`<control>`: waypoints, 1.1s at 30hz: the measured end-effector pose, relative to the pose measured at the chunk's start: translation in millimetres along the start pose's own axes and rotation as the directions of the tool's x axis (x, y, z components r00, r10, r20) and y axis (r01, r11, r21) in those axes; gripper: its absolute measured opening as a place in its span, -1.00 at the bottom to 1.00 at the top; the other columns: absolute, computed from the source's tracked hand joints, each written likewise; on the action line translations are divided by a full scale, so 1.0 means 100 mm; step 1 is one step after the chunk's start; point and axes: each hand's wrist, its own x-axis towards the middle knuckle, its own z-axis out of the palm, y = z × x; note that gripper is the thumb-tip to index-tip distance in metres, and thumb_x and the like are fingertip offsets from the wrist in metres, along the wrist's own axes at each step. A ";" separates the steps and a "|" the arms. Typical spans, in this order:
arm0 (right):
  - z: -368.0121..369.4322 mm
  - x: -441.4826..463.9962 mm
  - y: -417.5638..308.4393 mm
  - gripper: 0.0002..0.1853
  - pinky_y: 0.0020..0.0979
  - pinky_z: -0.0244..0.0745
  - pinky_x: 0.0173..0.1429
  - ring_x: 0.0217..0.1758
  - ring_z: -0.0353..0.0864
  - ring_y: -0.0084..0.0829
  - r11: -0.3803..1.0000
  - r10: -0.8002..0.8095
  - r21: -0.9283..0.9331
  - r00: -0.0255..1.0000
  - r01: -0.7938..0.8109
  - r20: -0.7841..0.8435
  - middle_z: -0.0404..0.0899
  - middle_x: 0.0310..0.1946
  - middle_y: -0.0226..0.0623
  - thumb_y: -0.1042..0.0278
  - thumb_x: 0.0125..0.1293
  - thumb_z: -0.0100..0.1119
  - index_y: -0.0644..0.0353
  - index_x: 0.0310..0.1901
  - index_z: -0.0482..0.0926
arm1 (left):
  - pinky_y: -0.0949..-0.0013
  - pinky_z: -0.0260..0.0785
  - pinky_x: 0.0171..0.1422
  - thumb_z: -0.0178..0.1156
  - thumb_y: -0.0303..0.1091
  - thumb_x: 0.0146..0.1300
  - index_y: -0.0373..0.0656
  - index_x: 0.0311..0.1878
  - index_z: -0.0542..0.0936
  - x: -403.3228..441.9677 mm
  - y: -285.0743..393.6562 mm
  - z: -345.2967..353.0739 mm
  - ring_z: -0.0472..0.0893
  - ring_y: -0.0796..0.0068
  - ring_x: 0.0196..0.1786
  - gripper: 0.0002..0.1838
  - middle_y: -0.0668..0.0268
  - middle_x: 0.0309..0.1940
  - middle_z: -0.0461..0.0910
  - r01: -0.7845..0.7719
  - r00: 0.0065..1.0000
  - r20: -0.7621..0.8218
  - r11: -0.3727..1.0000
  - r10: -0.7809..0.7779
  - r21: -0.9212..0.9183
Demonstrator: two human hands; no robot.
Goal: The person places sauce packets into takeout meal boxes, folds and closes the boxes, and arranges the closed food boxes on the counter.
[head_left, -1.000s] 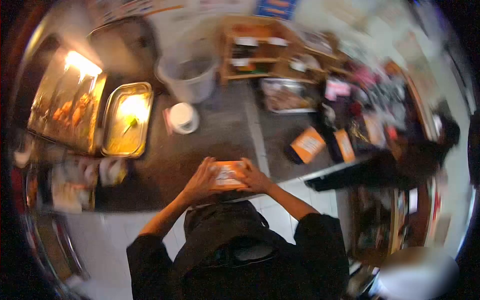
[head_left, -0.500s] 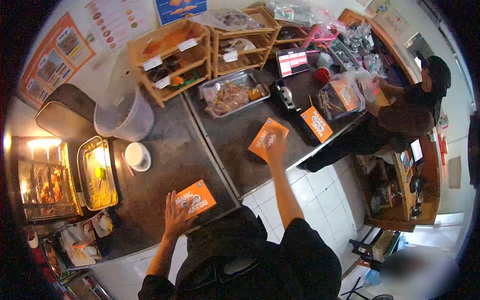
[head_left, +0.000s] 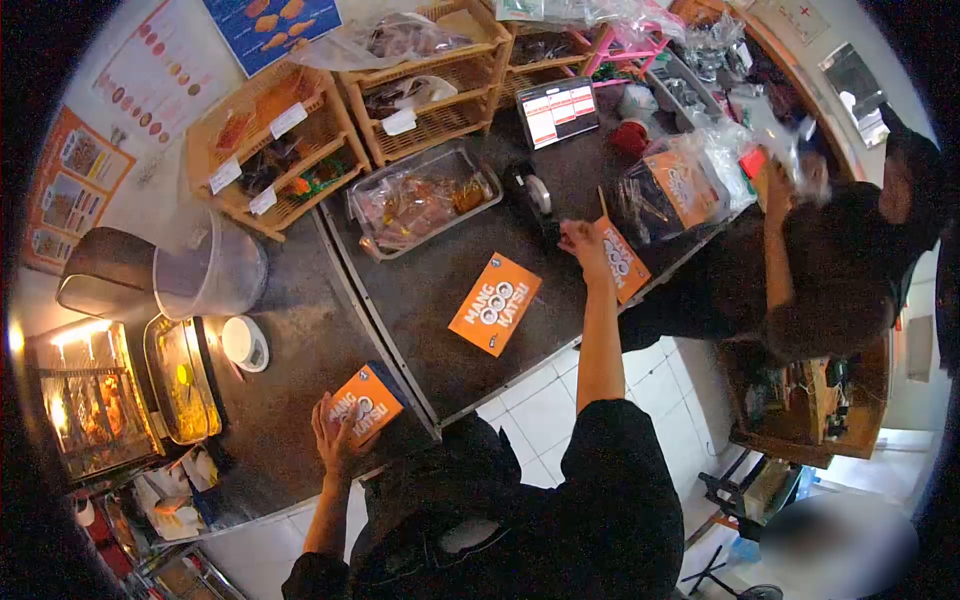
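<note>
Three rectangular orange cardboard boxes (head_left: pixel 495 305) look closed already, unclear what's left. Left hand (head_left: pixel 337 432) spread on one; right hand (head_left: pixel 584 246) curled, can't tell if gripping.

At lower left of centre, a person's left hand (head_left: pixel 333 432) hides part of an orange box (head_left: pixel 377 402). The top edge crops a blue poster (head_left: pixel 268 28), upper left; a pale round shape (head_left: pixel 845 545) blurs at lower right. Text on a tablet (head_left: pixel 557 113), top centre, is too small to read.
</note>
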 end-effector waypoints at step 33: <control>2.00 -3.23 0.99 -0.48 -0.45 0.45 -0.25 -0.36 0.59 -0.58 0.835 0.549 -0.258 0.707 -0.485 0.446 0.65 -0.39 -0.43 -0.23 0.08 0.55 0.12 -0.37 0.64 | -0.04 0.58 0.07 0.51 -0.09 -0.10 0.26 0.27 0.63 0.50 0.88 -0.31 0.33 -0.11 0.31 -0.28 0.14 0.25 0.34 0.099 0.984 0.155 0.992 -0.087 -0.071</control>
